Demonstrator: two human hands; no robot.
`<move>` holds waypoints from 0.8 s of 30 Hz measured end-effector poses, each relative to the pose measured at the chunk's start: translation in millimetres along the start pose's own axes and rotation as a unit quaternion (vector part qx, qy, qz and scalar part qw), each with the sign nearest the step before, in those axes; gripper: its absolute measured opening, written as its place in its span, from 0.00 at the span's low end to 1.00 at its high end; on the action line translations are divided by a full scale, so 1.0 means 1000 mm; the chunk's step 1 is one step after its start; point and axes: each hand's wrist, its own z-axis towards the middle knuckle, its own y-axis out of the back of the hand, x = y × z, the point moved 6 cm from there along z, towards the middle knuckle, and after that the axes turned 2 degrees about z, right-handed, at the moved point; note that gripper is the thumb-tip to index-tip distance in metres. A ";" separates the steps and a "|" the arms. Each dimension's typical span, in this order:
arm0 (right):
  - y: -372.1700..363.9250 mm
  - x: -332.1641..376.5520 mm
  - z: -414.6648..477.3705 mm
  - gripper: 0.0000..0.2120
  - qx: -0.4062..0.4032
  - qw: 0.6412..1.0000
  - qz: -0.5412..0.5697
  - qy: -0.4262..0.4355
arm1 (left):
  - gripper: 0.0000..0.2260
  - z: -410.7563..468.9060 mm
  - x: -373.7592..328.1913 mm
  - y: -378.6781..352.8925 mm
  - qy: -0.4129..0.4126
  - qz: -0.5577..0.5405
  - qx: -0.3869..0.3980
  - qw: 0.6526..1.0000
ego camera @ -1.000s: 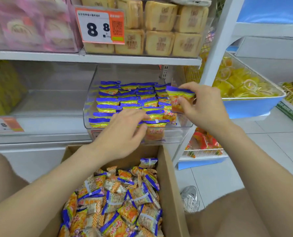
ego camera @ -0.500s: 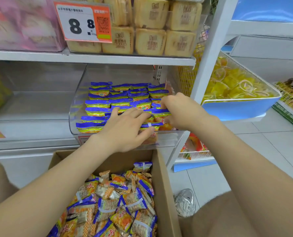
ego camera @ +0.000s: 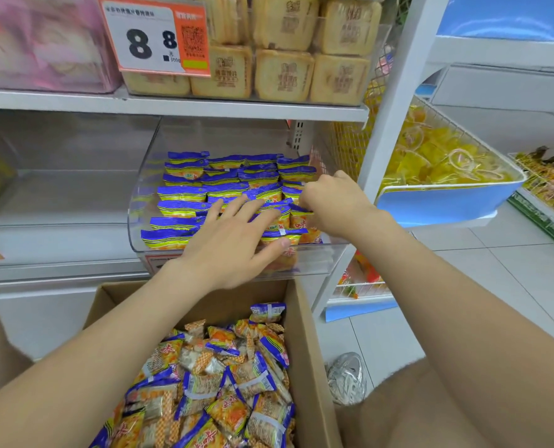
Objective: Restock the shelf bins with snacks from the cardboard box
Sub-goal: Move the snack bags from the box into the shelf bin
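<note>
The white shelf (ego camera: 172,105) crossed the upper half of the frame. Below it, filling the bottom centre, stood the open cardboard box (ego camera: 308,350), still heaped with loose snack packets (ego camera: 224,383) lying at every angle. Between the two, at mid-frame, sat the clear bin (ego camera: 314,258), its front wall just above the box's back edge. Inside it the shelved packets (ego camera: 185,192) stood on edge in tidy rows, blue seams up, each long axis running left to right across the picture.

The left hand (ego camera: 233,244) lay at the bin's front centre, fingers straight and spread flat over the nearer rows with the thumb by the front wall, gripping nothing, only pressing the rows back. The right hand (ego camera: 334,202) was at the bin's right side, slightly higher in the frame, fingers curled down – apparently pinching the top seam of one upright packet (ego camera: 297,219) in the right-hand column, though the fingertips were mostly hidden behind the knuckles.

The next supply lay straight down-frame from both hands. The left hand was the nearer to the box and the free one. Any packet lifted would likely need turning – seam up, long side across – to match the rows.
</note>
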 end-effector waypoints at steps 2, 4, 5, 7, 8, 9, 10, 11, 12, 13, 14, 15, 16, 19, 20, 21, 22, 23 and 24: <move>0.008 -0.005 -0.008 0.11 -0.016 0.999 0.029 -0.005 | 0.31 -0.002 0.001 0.006 -0.009 -0.020 -0.049 0.999; 0.023 -0.008 -0.023 0.12 -0.097 0.992 0.075 -0.016 | 0.25 -0.010 -0.001 0.018 -0.022 -0.031 -0.138 0.990; 0.032 -0.006 -0.035 0.12 -0.145 0.981 0.125 -0.018 | 0.21 -0.017 -0.003 0.025 -0.029 -0.030 -0.200 0.979; 0.050 0.008 -0.063 0.10 -0.197 0.945 0.261 -0.001 | 0.10 -0.041 -0.009 0.039 -0.057 -0.022 -0.332 0.941; 0.054 0.019 -0.076 0.10 -0.188 0.932 0.310 0.012 | 0.06 -0.054 -0.012 0.040 -0.075 -0.014 -0.371 0.925; 0.054 0.033 -0.086 0.10 -0.159 0.928 0.335 0.030 | 0.05 -0.067 -0.015 0.038 -0.092 -0.008 -0.385 0.918; 0.049 0.051 -0.094 0.11 -0.115 0.932 0.339 0.054 | 0.05 -0.077 -0.016 0.031 -0.107 -0.006 -0.374 0.921; 0.041 0.070 -0.101 0.11 -0.066 0.939 0.326 0.083 | 0.05 -0.084 -0.015 0.020 -0.114 -0.008 -0.337 0.935; 0.027 0.089 -0.105 0.10 -0.014 0.947 0.301 0.108 | 0.04 -0.088 -0.013 0.001 -0.113 -0.014 -0.266 0.957; 0.013 0.106 -0.108 0.10 0.036 0.954 0.269 0.130 | 0.05 -0.090 -0.009 -0.023 -0.096 -0.018 -0.163 0.982; -0.002 0.121 -0.111 0.09 0.080 0.958 0.234 0.147 | 0.06 -0.092 -0.002 -0.052 -0.068 -0.009 -0.041 0.997; -0.016 0.135 -0.112 0.10 0.121 0.958 0.203 0.161 | 0.08 -0.096 0.005 -0.082 -0.041 0.008 0.075 0.996; -0.029 0.146 -0.113 0.09 0.157 0.956 0.179 0.173 | 0.10 -0.102 0.010 -0.109 -0.025 0.020 0.168 0.985; -0.060 0.162 -0.110 0.06 0.229 0.944 0.138 0.194 | 0.16 -0.125 0.023 -0.178 0.007 0.027 0.343 0.939; -0.068 0.162 -0.107 0.06 0.243 0.942 0.128 0.195 | 0.19 -0.133 0.026 -0.195 0.016 0.026 0.373 0.927; -0.073 0.162 -0.104 0.06 0.253 0.941 0.118 0.193 | 0.22 -0.141 0.029 -0.210 0.027 0.026 0.399 0.916; -0.079 0.161 -0.101 0.05 0.260 0.940 0.112 0.191 | 0.25 -0.148 0.032 -0.222 0.039 0.025 0.418 0.907; -0.083 0.160 -0.098 0.05 0.266 0.939 0.109 0.187 | 0.26 -0.154 0.035 -0.231 0.048 0.025 0.437 0.898; -0.087 0.159 -0.094 0.05 0.266 0.940 0.109 0.185 | 0.25 -0.159 0.037 -0.240 0.052 0.028 0.447 0.892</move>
